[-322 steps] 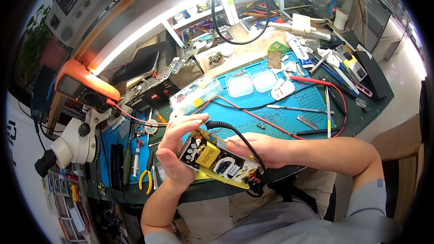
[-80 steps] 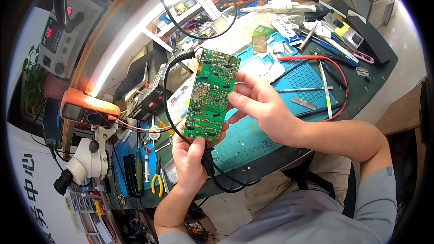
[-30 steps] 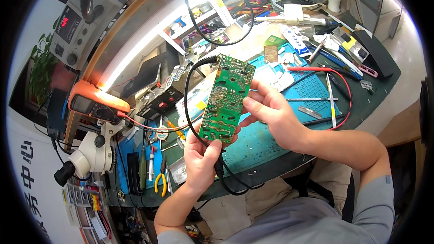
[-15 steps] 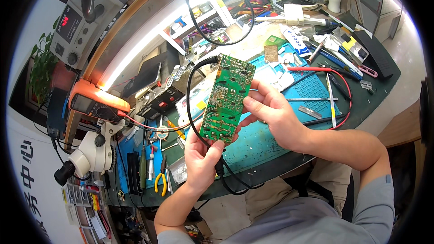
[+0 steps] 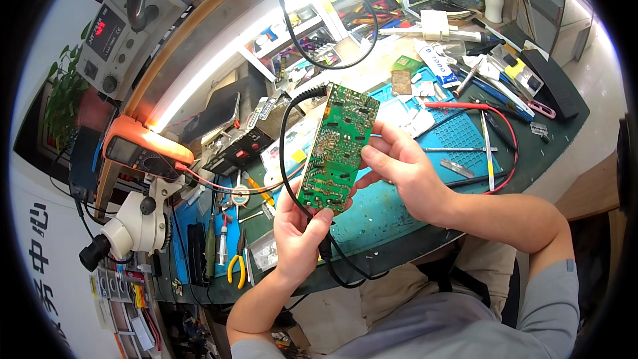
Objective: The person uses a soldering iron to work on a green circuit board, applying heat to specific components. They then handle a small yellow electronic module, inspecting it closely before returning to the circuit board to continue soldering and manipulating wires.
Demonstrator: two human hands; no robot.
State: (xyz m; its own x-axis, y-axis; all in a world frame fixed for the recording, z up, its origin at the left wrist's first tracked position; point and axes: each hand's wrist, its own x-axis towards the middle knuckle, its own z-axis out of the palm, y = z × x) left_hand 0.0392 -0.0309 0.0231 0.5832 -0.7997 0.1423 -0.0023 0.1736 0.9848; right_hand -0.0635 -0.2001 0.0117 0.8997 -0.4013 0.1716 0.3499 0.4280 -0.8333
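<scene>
A green circuit board [image 5: 340, 146] is held up over the bench, its soldered side facing me. My left hand [image 5: 302, 233] grips the lower end, thumb on the front and fingers behind it. At the right edge, my right hand [image 5: 402, 163] pinches the board between thumb and fingers; some of those fingertips are hidden behind it. A black cable [image 5: 284, 139] leaves the board's top left corner, bends down along its left side and passes by my left hand. Below that hand a thicker black cable part [image 5: 324, 247] hangs, with a loop near my lap.
A blue work mat [image 5: 379, 216] lies under the hands. To the left are an orange multimeter [image 5: 143, 149], a white microscope part [image 5: 126, 226], yellow-handled pliers [image 5: 236, 271] and a syringe [image 5: 222, 242]. Red test leads [image 5: 510, 166], a glue tube [image 5: 436, 63] and assorted tools crowd the right.
The board and both hands have shifted very slightly to the right in the picture, as has the background. My grip on the board looks the same.
</scene>
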